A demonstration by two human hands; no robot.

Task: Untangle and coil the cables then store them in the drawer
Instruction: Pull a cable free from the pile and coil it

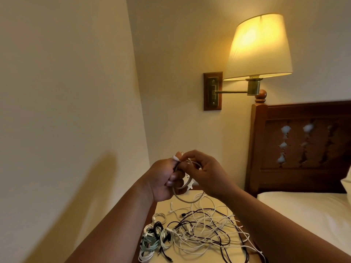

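tangled cables (205, 230) (on a nightstand (164, 205)) — left hand (163, 179) and right hand (206, 173), each grip clenched round one beige coil (187, 200)

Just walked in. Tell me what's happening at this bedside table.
A person holds a pale cable in loops above the table. The left hand grips the coil, and the right hand pinches it near the top. On the table lie a loose tangle of white and black cables and, at its near left, a few coiled bundles, so the sorting looks only partly done.
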